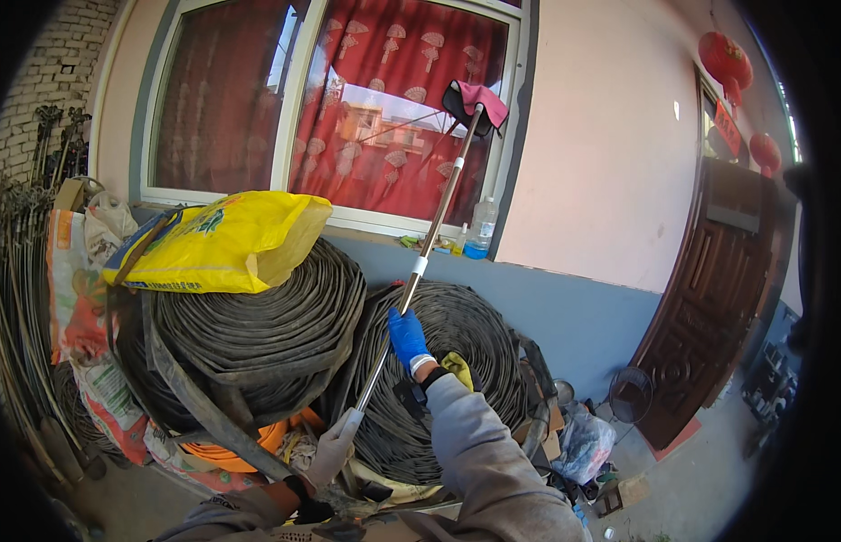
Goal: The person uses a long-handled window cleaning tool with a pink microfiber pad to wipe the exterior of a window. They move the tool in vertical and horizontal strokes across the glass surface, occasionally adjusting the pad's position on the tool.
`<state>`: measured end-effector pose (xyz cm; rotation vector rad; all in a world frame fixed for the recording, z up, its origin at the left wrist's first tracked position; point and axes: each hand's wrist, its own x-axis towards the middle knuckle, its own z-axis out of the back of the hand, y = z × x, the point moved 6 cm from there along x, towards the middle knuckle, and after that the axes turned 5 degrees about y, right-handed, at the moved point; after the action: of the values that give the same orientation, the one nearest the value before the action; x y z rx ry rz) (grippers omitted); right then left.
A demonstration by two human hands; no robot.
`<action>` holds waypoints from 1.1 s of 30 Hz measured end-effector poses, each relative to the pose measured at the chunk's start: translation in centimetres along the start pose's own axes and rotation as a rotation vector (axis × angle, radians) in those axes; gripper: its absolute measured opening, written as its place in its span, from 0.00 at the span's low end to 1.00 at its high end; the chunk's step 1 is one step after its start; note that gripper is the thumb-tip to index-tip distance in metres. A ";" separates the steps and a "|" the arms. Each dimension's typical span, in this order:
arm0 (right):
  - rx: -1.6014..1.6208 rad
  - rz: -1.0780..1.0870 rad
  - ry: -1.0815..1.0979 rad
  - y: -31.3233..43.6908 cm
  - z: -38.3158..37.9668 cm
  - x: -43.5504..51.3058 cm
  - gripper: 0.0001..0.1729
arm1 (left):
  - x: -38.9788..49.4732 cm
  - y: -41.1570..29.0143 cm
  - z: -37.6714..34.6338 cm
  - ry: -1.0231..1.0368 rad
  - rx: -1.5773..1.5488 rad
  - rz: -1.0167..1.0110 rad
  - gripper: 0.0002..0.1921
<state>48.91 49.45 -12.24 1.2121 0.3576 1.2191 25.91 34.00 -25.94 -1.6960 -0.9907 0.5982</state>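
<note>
My right hand (408,339), in a blue glove, grips the middle of a long metal telescopic pole (436,223). Lower down, my left hand (333,448), in a pale glove, is closed around the pole's white end grip. The pole slants up and to the right. At its top a pink and dark cloth head (476,108) lies over the upper right part of the window pane (386,156), with red curtains behind the glass. Whether the head presses on the glass cannot be told. On the sill stand a bottle with blue liquid (480,230) and a small yellow bottle (459,240).
Large coils of flat black hose (257,332) stand below the window, one topped by a yellow sack (224,240). Long rods (20,305) lean at the left. A wooden door (705,305), a round wire stand (630,395) and a plastic bag (586,440) are at the right.
</note>
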 end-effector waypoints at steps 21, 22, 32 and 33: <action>-0.024 0.118 0.044 1.1 5.7 8.3 0.30 | 8.1 -1.5 -5.5 0.021 -0.022 -0.048 0.32; -0.013 0.148 0.045 0.6 5.6 8.5 0.30 | 8.3 -1.3 -5.5 0.013 -0.021 -0.039 0.32; -0.082 0.034 -0.002 -1.5 4.1 7.9 0.32 | 9.1 1.0 -4.3 0.043 -0.050 -0.114 0.30; -0.119 0.012 -0.010 -1.6 4.0 7.4 0.32 | 8.8 1.3 -4.0 0.030 -0.043 -0.098 0.30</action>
<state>55.57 53.87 -9.32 1.1191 0.2661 1.2271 34.11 39.15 -25.14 -1.6790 -1.0650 0.4889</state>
